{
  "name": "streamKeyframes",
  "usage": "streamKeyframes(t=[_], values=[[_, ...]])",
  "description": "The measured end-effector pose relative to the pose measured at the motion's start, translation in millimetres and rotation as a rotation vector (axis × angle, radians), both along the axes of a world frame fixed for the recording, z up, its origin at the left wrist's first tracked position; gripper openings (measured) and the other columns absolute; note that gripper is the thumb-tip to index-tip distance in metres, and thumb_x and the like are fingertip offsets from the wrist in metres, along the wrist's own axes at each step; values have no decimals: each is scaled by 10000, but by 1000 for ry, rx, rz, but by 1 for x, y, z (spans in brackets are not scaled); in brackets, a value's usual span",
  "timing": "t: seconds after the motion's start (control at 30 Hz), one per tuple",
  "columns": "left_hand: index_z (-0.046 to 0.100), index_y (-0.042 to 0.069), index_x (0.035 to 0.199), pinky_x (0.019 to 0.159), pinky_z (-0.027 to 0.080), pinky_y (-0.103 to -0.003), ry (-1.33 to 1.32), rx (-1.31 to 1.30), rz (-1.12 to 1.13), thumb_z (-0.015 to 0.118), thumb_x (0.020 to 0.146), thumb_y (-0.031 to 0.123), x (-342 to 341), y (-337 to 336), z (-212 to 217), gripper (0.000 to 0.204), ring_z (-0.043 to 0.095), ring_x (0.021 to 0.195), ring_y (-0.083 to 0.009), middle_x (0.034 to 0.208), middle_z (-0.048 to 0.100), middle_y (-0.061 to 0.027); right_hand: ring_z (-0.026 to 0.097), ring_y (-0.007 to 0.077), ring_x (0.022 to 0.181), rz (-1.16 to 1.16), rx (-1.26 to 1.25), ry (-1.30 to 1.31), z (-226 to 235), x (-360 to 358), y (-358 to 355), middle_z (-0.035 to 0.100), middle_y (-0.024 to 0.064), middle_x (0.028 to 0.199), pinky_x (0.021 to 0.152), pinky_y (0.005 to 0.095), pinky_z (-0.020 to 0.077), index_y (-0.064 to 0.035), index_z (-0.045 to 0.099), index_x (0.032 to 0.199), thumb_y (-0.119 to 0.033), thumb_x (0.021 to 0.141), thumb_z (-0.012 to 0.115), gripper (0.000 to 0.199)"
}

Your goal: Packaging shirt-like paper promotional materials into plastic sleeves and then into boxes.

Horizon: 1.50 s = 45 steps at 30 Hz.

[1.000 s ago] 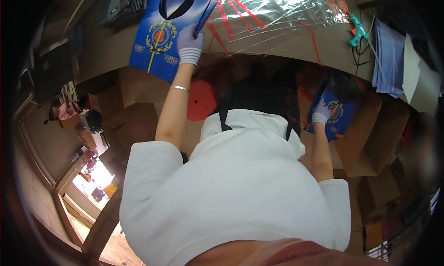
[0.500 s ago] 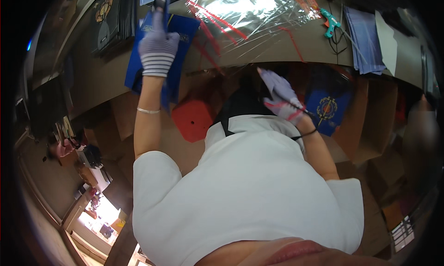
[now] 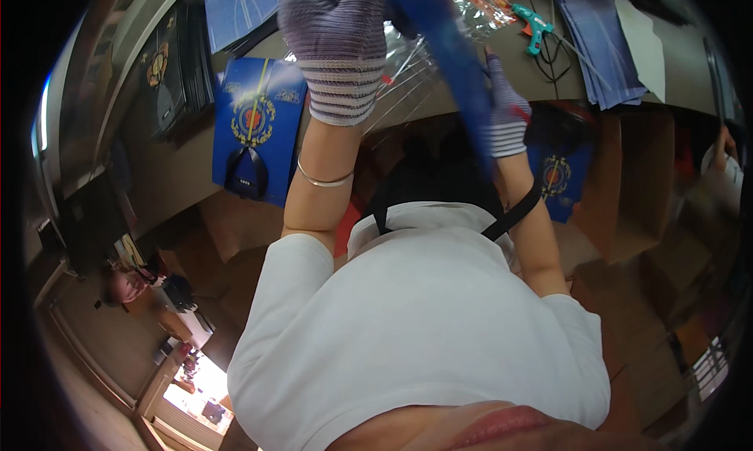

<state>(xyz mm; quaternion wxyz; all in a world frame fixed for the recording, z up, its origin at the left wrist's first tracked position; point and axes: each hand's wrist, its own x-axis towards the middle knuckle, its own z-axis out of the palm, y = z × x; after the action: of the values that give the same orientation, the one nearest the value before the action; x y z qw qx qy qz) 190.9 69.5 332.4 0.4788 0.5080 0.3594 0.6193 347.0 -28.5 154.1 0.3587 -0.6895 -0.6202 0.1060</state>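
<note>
My left hand, in a striped grey-purple knit glove, is raised close at the top with curled fingers, partly cut off by the frame. Beside it a blurred blue bag, flat and tilted, hangs between my hands; the grip itself is mostly hidden. My right hand, gloved alike, stands just behind the bag's right edge. One finger points up and the others are partly hidden. A blue bag with gold print and a black ribbon handle lies flat on the table's left part.
Dark printed bags stand stacked at left, near blue sheets. A teal glue gun, more blue sheets and clear plastic film are on the table. Below its edge are another blue bag and a cardboard box.
My left hand has come rightward and closer, swinging a blue bag across in front of the right hand. My right hand has risen to the table edge. The bag lying at left is now uncovered.
</note>
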Motion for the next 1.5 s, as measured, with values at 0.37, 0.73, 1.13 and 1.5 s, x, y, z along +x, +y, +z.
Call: streamKeyframes(t=[0.37, 0.73, 1.13, 1.5], values=[[140, 157, 1370, 943, 265, -613, 1952, -118, -454, 762, 502, 512, 44, 62, -250, 1125, 188, 1257, -426, 1398, 159, -156, 533, 143, 578, -532, -203, 173, -18, 129, -139, 552, 83, 756, 572, 271, 434, -23, 564, 909, -375, 873, 498, 360], [585, 4, 1008, 795, 457, -421, 1803, -358, -290, 557, 741, 301, 68, 153, -296, 400, 563, 945, -343, 1008, 583, -204, 557, 210, 762, -689, -505, 467, -34, 133, -174, 584, 125, 794, 693, 317, 436, 13, 543, 977, -379, 856, 528, 411], [553, -61, 902, 658, 484, -341, 881, -682, -170, 624, 758, 366, 88, 230, -281, 456, 606, 746, -259, 804, 614, -163, 490, 119, 462, -704, -502, 893, -21, 143, -177, 535, 87, 700, 463, 227, 408, 16, 504, 987, -264, 848, 571, 320], [618, 116, 878, 711, 465, -391, 1448, 158, -553, 617, 728, 193, -39, 82, -293, 168, 569, 814, -320, 905, 608, -117, 468, 118, 425, -602, -661, 743, 3, 146, -176, 529, 76, 667, 433, 222, 388, 3, 511, 932, -257, 854, 562, 276]])
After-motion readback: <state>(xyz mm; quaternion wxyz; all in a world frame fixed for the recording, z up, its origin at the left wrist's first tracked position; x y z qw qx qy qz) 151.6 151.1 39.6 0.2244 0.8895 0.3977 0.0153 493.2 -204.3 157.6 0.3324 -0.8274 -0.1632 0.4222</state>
